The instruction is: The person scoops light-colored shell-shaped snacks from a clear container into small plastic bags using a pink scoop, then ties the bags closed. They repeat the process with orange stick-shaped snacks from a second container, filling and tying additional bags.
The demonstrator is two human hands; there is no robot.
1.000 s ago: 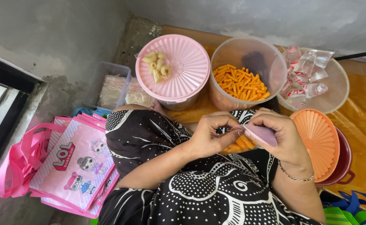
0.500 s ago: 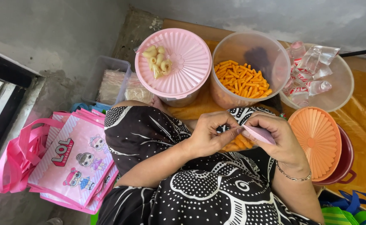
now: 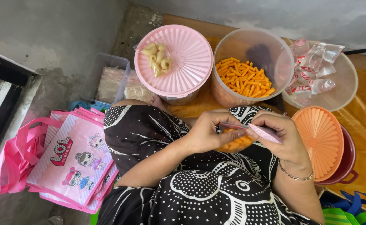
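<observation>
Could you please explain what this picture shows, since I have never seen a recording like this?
There is no machine here: a camera on a person's head looks down at their own two bare hands. The left hand cups a small clear bag of orange snack sticks; the right hand holds a flat pink strip at the bag's top. Ahead stand a tub of orange sticks, a pink lid with pale macaroni-shaped pieces, and an orange lid. Pink gift bags lie to the left.
</observation>
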